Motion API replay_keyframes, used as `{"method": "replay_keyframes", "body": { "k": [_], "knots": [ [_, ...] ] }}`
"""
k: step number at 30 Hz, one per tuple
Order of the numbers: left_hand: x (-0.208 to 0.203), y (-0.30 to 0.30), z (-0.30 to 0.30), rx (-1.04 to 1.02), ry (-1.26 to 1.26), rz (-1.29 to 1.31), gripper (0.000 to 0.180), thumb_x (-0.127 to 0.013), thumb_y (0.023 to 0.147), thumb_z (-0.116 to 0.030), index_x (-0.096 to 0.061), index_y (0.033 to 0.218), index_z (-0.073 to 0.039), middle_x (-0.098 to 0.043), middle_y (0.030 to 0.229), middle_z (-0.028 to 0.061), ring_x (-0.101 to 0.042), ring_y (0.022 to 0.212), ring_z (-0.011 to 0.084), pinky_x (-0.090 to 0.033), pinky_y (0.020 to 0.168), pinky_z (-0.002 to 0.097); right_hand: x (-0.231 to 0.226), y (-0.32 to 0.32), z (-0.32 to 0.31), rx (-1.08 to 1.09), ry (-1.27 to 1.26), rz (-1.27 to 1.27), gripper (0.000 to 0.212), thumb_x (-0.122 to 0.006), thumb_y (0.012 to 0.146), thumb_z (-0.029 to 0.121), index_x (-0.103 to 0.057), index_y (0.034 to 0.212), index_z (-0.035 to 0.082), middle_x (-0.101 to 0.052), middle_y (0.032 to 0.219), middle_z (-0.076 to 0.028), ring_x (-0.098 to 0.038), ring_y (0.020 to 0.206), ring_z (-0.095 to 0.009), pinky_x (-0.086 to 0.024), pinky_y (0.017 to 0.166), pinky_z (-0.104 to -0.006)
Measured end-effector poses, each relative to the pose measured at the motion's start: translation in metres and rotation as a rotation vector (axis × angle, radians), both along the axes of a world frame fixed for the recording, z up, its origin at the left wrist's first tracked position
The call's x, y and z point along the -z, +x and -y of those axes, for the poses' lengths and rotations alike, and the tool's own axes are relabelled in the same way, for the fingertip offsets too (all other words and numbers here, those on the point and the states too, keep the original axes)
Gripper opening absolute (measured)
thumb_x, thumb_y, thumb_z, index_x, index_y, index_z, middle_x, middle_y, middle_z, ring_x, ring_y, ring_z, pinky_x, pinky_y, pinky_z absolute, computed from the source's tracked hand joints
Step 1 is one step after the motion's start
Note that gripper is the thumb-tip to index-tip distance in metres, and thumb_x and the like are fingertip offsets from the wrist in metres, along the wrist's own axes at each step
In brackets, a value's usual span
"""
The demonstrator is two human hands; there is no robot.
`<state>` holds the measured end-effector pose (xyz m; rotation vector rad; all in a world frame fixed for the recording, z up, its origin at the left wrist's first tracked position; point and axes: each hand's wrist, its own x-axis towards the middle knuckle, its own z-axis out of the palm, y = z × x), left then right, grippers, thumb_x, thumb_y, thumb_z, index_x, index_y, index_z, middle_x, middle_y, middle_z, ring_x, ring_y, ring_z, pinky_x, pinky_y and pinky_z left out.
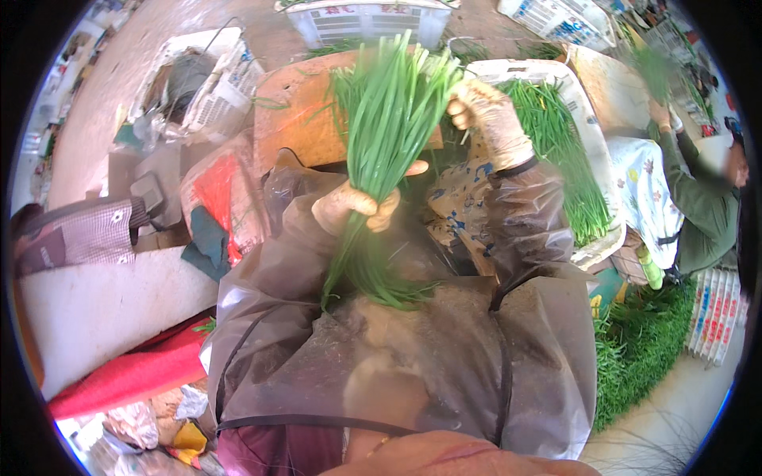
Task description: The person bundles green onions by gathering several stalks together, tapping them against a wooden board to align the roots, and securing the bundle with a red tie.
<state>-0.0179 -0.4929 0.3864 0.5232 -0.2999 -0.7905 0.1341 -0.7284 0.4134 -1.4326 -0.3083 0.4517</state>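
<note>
A thick bunch of green garlic chives (389, 119) stands upright before me, pale cut ends up and leaf tips hanging toward my lap. My left hand (357, 208), in a pale glove, is wrapped round its lower middle, one finger or the thumb sticking out to the right. My right hand (488, 119), also gloved, is at the upper right edge of the bunch, close to the pale ends. Its fingers are curled in, and whatever they pinch is too small to make out. Below the hands, loose leaf tips lie against my translucent brown smock (413, 341).
An orange-brown board (298, 111) lies beyond the bunch. To the right, a white crate (583, 103) holds more chives. Cut greens (643, 357) are heaped at lower right. A co-worker in a dark green sleeve (698, 198) handles greens at far right. Another white crate (230, 87) stands at upper left.
</note>
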Motion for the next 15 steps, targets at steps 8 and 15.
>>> {"method": "replay_keyframes", "body": {
  "k": [8, 15],
  "knots": [
    [-0.007, -0.058, -0.034, -0.12, 0.142, -0.131, 0.101, -0.072, 0.071, -0.014, -0.009, 0.15, -0.006, -0.047, 0.067, 0.0015, -0.045, 0.047, 0.0097, -0.035, 0.045, 0.0236, 0.001, -0.019, -0.012, 0.005, -0.339, -0.028, 0.039, -0.057, 0.093, 0.037, -0.059, 0.121, 0.008, -0.064, 0.106, -0.007, -0.062, 0.089, -0.013, -0.051, 0.072, -0.0247],
    [-0.023, -0.069, -0.033, -0.099, 0.381, -0.125, 0.099, -0.074, 0.069, -0.015, -0.016, 0.149, -0.004, -0.047, 0.068, 0.0032, -0.046, 0.053, 0.0125, -0.037, 0.049, 0.0238, 0.003, -0.032, -0.036, 0.062, -0.041, 0.253, 0.044, -0.059, 0.091, 0.038, -0.058, 0.122, 0.007, -0.063, 0.114, -0.008, -0.06, 0.103, -0.019, -0.047, 0.088, -0.0334]
  ]
}}
